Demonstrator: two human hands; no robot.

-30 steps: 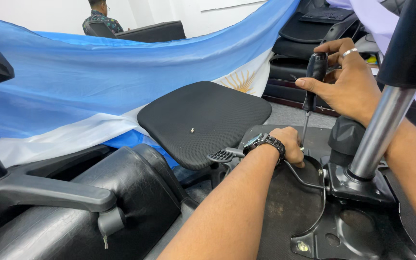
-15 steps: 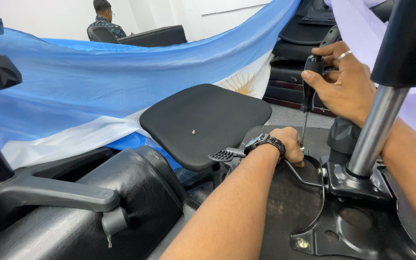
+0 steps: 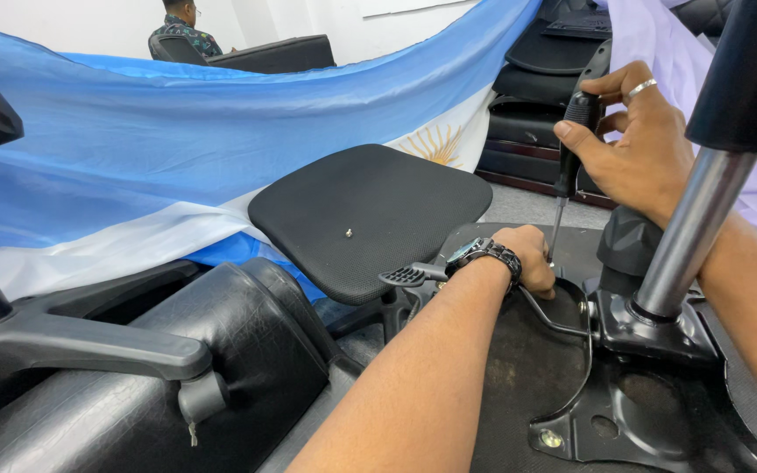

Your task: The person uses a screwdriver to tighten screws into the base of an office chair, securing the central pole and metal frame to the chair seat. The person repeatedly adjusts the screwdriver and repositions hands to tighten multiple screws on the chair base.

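right hand (image 3: 637,149) shifted slightly left | grips screwdriver (image 3: 574,140) | left hand (image 3: 532,258) at tip

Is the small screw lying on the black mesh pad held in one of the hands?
No: the small screw lies loose on the black mesh pad, apart from the left hand and the right hand gripping the screwdriver.

Bright, even indoor light with soft shadows; faint sheen on the steel column (image 3: 689,232); sharp near it, slight stretching toward frame edges
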